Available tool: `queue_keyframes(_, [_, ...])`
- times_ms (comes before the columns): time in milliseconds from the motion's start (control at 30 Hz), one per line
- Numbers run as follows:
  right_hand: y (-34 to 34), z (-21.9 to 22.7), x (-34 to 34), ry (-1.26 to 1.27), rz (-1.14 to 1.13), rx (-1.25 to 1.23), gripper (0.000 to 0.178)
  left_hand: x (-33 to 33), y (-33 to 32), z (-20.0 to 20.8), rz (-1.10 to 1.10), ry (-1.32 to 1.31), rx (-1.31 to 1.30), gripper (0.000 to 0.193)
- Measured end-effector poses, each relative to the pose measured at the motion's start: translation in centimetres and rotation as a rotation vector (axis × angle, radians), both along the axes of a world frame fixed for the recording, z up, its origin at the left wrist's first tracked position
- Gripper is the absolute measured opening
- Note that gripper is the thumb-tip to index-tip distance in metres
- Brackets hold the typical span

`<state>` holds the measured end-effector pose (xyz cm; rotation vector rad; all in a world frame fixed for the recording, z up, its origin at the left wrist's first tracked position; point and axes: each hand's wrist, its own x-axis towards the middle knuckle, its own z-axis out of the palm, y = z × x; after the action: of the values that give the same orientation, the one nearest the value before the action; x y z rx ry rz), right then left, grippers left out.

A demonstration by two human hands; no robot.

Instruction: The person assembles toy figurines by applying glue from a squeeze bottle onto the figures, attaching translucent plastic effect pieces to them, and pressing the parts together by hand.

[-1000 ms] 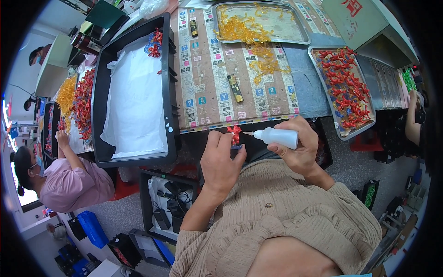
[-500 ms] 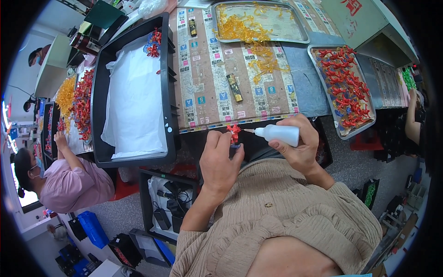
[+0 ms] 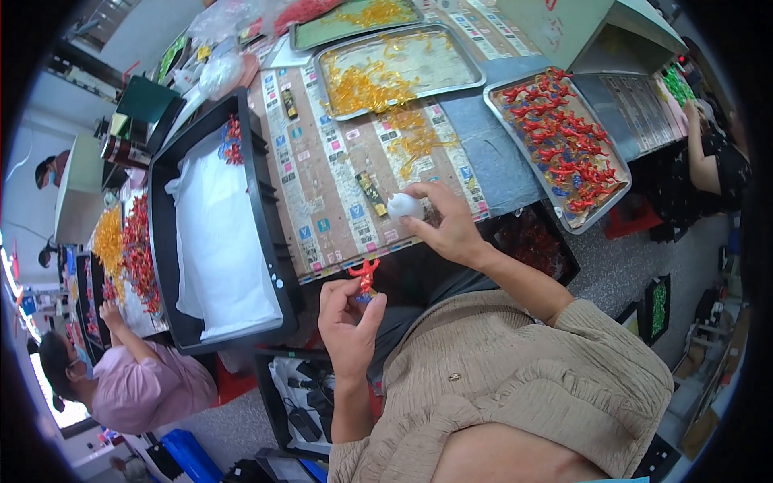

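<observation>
My left hand (image 3: 346, 332) is closed, pinching a small red figurine (image 3: 365, 278) by its blue lower part, just off the table's front edge. The red limbs stick up above my fingertips. Farther right, my right hand (image 3: 452, 229) is wrapped round a white squeeze bottle (image 3: 404, 207) over the table's front part. The bottle appears end-on, and its thin nozzle is not clearly visible. Beside the bottle lies a black-and-gold tube-like piece (image 3: 371, 194). Loose yellow translucent strips (image 3: 415, 141) are strewn on the table beyond it.
On the left stands a black tray (image 3: 272, 217) lined with white paper, a few figurines in its far corner. A metal tray (image 3: 465, 60) of yellow strips is at the back, another tray (image 3: 602, 212) of red figurines at right. Co-workers sit on both sides.
The bottle has left the figurine: my right hand has carried it away over the table and turned it. My left hand keeps the figurine, now lower and farther left. The whole view has shifted.
</observation>
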<state>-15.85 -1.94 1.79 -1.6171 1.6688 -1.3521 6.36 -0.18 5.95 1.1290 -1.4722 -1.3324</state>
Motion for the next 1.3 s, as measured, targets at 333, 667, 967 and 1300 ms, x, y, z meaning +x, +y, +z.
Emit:
queue_keyframes(333, [-1.1,-0.8,0.1,-0.099,0.068,-0.107,0.041,-0.2,0.2,-0.7,-0.020,0.174,0.257,0.026])
queue_keyframes(667, [-7.7,0.4,-5.2,0.442,-0.018,-0.198,0.027,-0.6,0.4,-0.2,-0.053,0.201,0.271,0.024])
queue_keyframes(967, [-12.7,1.4,-6.3,0.731,0.364,0.121,0.010,-0.6,0.6,0.0,-0.047,0.203,0.275,0.024])
queue_keyframes(1300, [-5.3,2.9,-8.5,0.251,0.045,-0.029,0.018,-0.8,0.7,-0.4,-0.049,0.507,0.498,0.028])
